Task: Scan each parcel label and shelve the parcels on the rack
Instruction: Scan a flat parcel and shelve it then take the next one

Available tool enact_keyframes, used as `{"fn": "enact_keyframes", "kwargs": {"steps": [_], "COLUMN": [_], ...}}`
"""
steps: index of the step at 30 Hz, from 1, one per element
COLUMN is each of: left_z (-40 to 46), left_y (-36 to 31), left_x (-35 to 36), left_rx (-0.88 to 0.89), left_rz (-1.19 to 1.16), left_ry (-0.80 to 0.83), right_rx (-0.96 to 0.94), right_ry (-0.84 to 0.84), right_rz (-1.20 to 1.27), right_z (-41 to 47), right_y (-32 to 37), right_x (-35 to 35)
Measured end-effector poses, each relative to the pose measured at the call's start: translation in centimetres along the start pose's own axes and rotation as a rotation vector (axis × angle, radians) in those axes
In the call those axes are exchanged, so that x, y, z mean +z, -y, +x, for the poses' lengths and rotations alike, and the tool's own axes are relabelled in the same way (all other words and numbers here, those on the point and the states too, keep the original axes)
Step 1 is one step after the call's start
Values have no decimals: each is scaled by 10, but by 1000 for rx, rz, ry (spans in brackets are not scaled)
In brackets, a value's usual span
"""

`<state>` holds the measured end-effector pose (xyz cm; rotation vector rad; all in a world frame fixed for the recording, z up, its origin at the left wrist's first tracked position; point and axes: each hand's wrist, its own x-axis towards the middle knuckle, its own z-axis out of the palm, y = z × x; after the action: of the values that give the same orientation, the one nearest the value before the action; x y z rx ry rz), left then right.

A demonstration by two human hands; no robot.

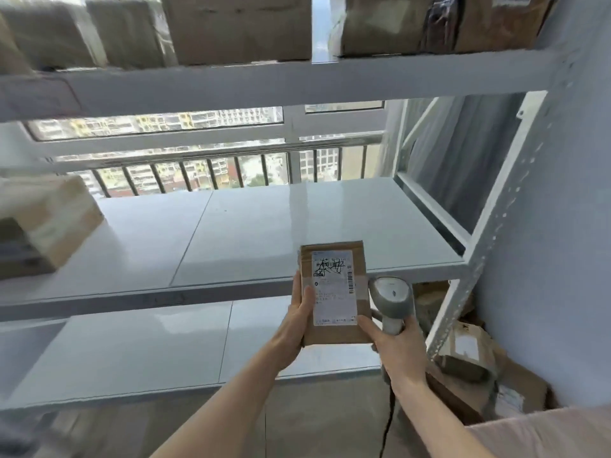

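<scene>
A small brown cardboard parcel [334, 332] with a white printed label, scribbled over in black, is held upright in front of the white metal rack [251, 226]. My left hand [297, 322] grips its left edge. My right hand [396, 348] holds a grey barcode scanner [391, 297] by its handle, and its thumb rests on the parcel's lower right corner. The scanner head sits just right of the parcel. A black cable hangs down from the scanner.
A cardboard box [49, 223] lies at the left end of the middle shelf. Several boxes [238, 28] fill the top shelf. More parcels [469, 355] are piled on the floor at right beside the rack's upright. A barred window lies behind the rack.
</scene>
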<state>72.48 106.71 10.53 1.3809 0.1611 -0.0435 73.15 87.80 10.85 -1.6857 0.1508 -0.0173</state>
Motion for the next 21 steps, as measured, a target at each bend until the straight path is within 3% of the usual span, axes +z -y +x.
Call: {"fn": "enact_keyframes", "kwargs": {"steps": [11, 17, 21], "left_z": [5, 14, 10], "left_y": [-63, -74, -95], "left_x": [-125, -181, -204], "left_rx": [114, 41, -10], "left_rz": [-33, 89, 2], "left_ry": [-155, -419, -562], "right_rx": [-92, -124, -137], "right_ry": [201, 351, 428], "right_rz": [98, 81, 36], "right_z": [21, 39, 47], "right_y": [52, 73, 89], "right_x": [134, 193, 235]}}
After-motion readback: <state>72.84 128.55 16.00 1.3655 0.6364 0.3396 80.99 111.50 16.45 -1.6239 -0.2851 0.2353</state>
